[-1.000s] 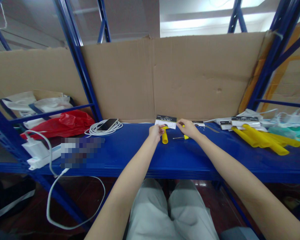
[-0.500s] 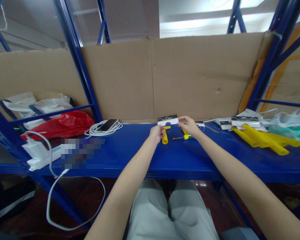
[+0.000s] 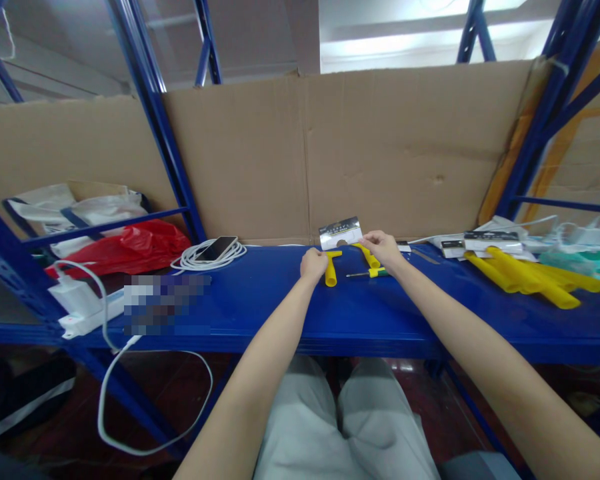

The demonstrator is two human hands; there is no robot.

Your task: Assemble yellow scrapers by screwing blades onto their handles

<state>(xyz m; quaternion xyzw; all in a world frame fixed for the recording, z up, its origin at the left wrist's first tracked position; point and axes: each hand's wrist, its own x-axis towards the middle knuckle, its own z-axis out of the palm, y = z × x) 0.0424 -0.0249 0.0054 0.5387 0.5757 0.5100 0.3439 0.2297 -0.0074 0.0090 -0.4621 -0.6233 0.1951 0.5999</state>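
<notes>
My right hand [image 3: 384, 249] pinches the lower right corner of a black-and-white packaging card [image 3: 341, 235], which tilts up to the right against the cardboard backdrop. My left hand [image 3: 313, 265] is closed just below and left of the card, apart from it; its fingertips are hidden, so I cannot tell what they hold. Right beside them stands or lies a yellow T-shaped handle [image 3: 331, 272]. Another yellow handle [image 3: 367, 256] lies partly behind my right hand. Below that hand is a screwdriver [image 3: 373, 273] with a yellow-green grip, its shaft pointing left.
Several yellow tubular pieces [image 3: 525, 275] and more packaged cards [image 3: 493, 240] lie at the right of the blue shelf [image 3: 260, 313]. A phone [image 3: 217, 249] rests on a coiled white cable at left, near a red bag [image 3: 130, 247] and a white power strip [image 3: 87, 320].
My left hand has let go of the card and drawn slightly down, its fingers now closed. The card has tilted, its right side higher, in my right hand.
</notes>
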